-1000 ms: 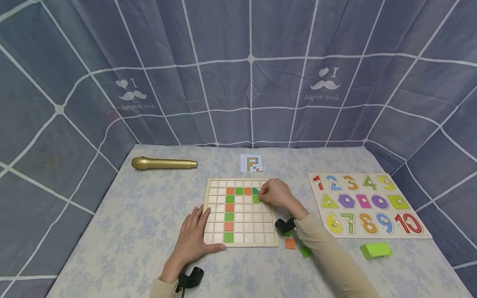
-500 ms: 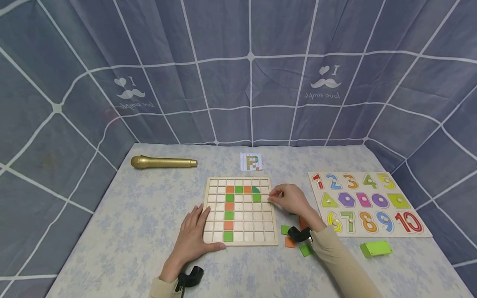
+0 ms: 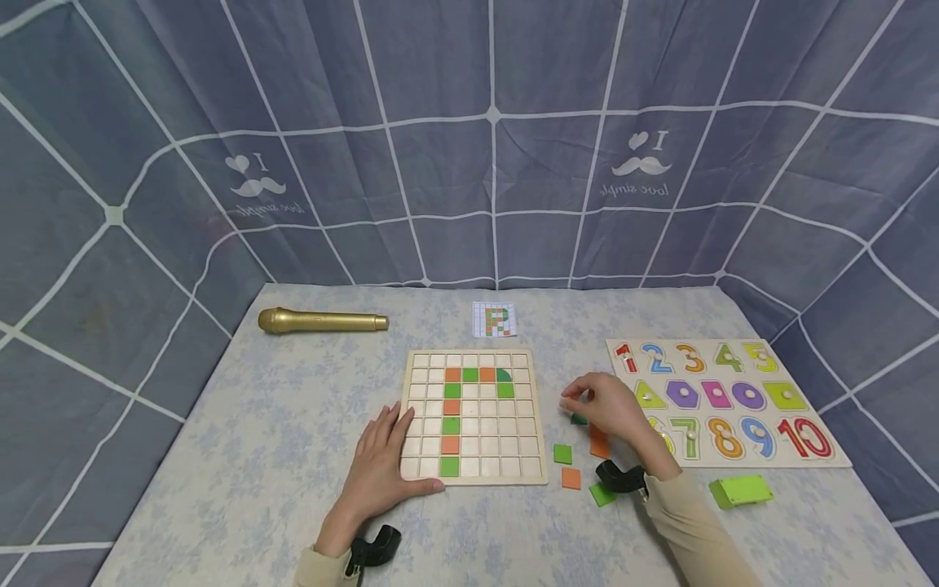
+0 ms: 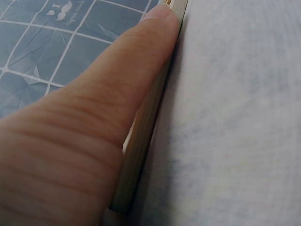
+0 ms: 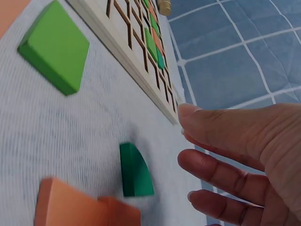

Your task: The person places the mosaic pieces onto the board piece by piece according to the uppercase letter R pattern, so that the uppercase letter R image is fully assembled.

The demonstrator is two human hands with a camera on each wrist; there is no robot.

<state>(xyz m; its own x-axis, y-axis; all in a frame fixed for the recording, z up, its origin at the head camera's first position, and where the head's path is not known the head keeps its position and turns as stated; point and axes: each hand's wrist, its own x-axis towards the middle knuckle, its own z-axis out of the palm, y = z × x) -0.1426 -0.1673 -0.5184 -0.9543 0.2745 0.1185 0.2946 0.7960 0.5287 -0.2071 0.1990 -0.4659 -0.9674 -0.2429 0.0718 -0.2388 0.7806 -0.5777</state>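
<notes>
A square wooden grid board carries orange and green square tiles in a column and along an upper row. A dark green quarter-round tile sits at that row's right end, above a light green tile. My left hand rests against the board's left edge, its thumb lying along the front edge. Right of the board, my right hand hovers with loosely bent fingers and holds nothing. Beneath it on the cloth lie another dark green quarter-round tile and orange tiles.
Loose light green and orange tiles lie beside the board's right edge. A patterned card lies behind it, a gold microphone back left. A number puzzle board and a green block stand to the right.
My right hand has left the light green tile at the board's upper right and moved right and toward me, over the loose tiles. The left hand has stayed in place.
</notes>
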